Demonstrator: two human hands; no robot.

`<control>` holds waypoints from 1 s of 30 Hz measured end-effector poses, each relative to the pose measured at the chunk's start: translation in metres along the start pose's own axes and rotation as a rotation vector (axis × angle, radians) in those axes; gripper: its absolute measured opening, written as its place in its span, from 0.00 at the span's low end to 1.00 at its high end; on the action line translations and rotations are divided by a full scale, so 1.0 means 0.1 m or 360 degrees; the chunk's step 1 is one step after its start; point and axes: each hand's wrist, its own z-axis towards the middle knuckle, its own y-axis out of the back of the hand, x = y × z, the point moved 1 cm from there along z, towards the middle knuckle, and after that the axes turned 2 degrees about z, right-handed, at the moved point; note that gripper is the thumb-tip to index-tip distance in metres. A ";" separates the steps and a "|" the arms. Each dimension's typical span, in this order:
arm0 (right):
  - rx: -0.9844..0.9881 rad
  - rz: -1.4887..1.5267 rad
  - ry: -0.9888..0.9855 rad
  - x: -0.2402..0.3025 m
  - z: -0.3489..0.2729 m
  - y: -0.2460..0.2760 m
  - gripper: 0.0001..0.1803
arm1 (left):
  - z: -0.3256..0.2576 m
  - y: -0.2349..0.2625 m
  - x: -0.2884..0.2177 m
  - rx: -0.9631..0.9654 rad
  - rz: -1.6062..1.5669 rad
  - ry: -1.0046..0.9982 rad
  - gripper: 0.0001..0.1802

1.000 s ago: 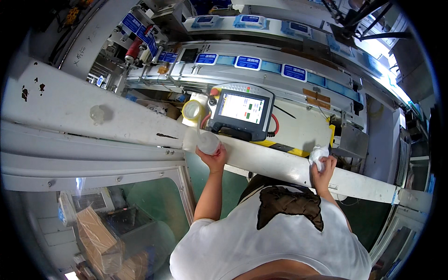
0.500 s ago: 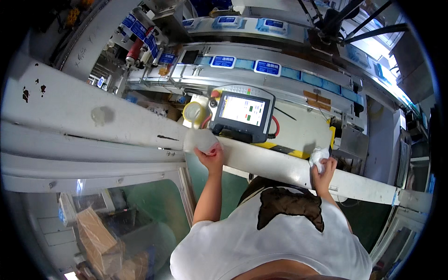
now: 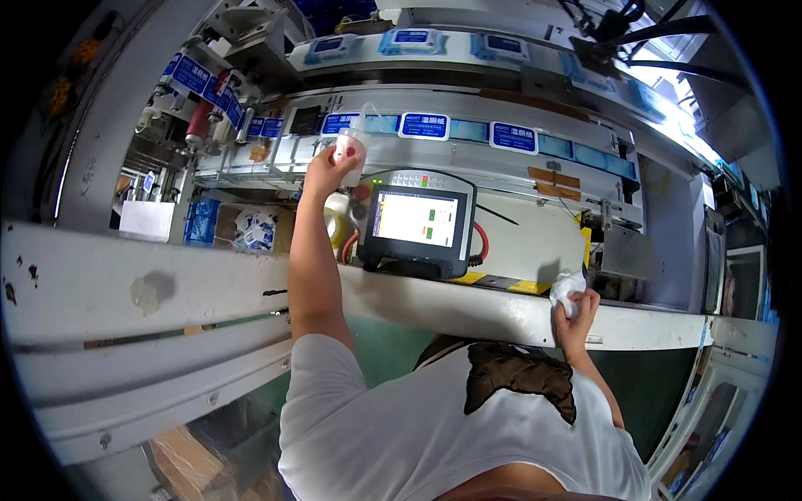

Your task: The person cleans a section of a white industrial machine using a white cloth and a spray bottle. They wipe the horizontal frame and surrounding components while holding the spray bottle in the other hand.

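Note:
My left hand [image 3: 334, 167] is wrapped round a translucent white squeeze bottle [image 3: 352, 144] with a thin bent spout. The arm stretches forward over the machine's rail, and the bottle is held upright just above and left of the control panel [image 3: 415, 221], whose screen is lit. Behind the spout runs a belt with blue-and-white labelled film [image 3: 424, 126]. At the right, my right hand [image 3: 576, 321] grips a crumpled white wipe or cloth [image 3: 568, 288] and rests by the white front rail [image 3: 468, 309].
A roll of yellowish tape [image 3: 334, 227] stands left of the panel. Several wet-wipe packs [image 3: 411, 42] lie on the rear conveyor. Label film [image 3: 192, 75] threads over rollers at the upper left. Below them are a blue basket [image 3: 200, 221] and a box of crumpled film [image 3: 254, 230]. Black robot arms [image 3: 618, 42] hang upper right.
My left hand has carried the bottle from the front rail forward, up beside the panel and over toward the belt. My right hand stays at the rail with the wipe. The view has shifted slightly.

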 end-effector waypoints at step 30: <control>-0.0069 0.0059 0.0023 0.03 0.04 0.00 0.17 | 0.13 -0.42 -0.80 0.0296 -0.0129 -0.0558 0.30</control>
